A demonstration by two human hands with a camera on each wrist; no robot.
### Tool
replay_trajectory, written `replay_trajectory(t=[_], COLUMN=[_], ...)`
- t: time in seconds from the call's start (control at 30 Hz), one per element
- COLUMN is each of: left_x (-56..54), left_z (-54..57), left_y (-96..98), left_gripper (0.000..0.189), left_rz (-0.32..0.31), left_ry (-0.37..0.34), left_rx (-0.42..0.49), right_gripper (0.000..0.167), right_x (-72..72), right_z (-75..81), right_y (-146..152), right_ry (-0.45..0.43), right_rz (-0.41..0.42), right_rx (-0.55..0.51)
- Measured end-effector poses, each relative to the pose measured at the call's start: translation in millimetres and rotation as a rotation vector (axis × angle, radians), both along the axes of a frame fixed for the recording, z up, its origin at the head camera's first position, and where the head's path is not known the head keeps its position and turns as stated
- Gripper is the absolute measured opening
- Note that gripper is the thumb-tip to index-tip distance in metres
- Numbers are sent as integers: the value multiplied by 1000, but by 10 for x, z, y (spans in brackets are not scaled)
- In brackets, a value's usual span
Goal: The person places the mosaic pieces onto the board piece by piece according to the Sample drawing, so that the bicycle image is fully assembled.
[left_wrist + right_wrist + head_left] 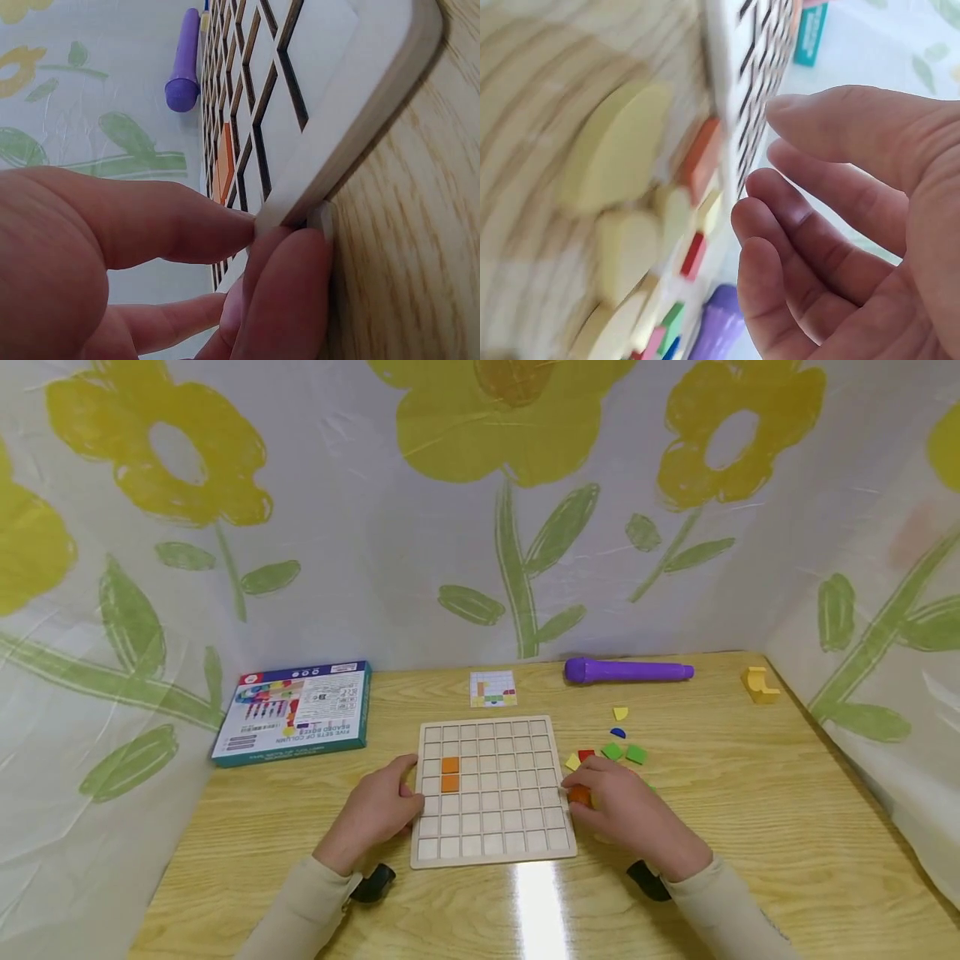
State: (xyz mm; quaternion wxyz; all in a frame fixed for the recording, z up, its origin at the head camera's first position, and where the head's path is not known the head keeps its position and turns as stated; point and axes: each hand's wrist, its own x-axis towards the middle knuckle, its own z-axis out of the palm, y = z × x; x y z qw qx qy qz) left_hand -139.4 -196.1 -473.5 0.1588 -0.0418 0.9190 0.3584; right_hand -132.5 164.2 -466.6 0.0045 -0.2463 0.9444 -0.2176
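Observation:
A wooden grid board (495,863) lies flat on the table, with two orange tiles (450,783) in neighbouring cells of its left part. At the board's left edge, my left hand (381,806) pinches the frame; in the left wrist view its fingertips (289,289) meet at the wooden rim (352,139). My right hand (626,810) hovers by the right edge over loose pieces, fingers loosely bent and holding nothing. Below it lies an orange piece (703,161), beside several pale yellow pieces (619,150). The hand hides part of this pile in the head view.
Green pieces (636,754), a blue half-round (618,732) and a yellow piece (620,713) lie behind the right hand. Further back are a pattern card (492,688), a purple microphone (630,671) and a yellow block (761,685). A flat box (292,713) lies at back left.

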Motion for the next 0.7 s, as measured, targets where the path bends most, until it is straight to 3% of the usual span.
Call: replay_trajectory(t=[0.27,0.7], left_x=[10,5], left_z=[10,-2], left_y=[-11,-11], left_gripper=[73,73], left_rz=[-5,-5], left_ry=[8,9], left_rx=[-3,-1], right_gripper=[22,19], right_x=[-18,-81], right_z=[-81,-134], right_y=[170,145], right_ry=[1,-45], right_rz=[-33,-28], right_rx=[-4,30])
